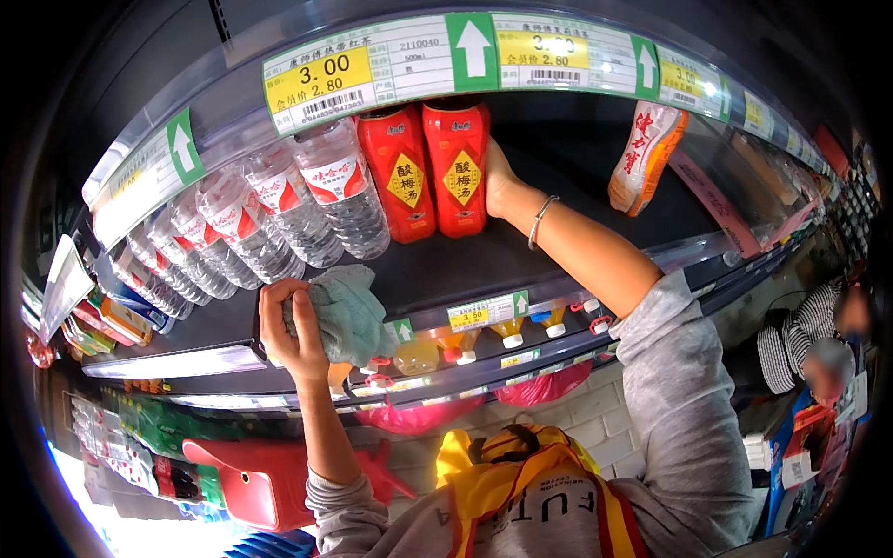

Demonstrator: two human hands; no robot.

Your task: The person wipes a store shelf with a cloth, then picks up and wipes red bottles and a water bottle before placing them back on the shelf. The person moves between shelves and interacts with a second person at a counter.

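Note:
My left hand (296,335) is closed round a folded grey-green cloth (349,314) at the front edge of a dark shelf (418,272). My right hand (502,174) reaches onto that shelf and rests against the right side of a red bottle (457,167); its fingers are hidden behind the bottle, so its grip cannot be told. Another red bottle (398,174) stands close on the left. Several clear water bottles (342,188) stand in a row farther left. An orange and white bottle (645,160) stands apart on the right.
A price rail (418,63) runs above the bottles. On the lower shelf are bottles with yellow and orange drinks (509,331). A red plastic stool (258,481) and green bottles (150,425) are at lower left. Other people, one in a striped top (781,342), are at far right.

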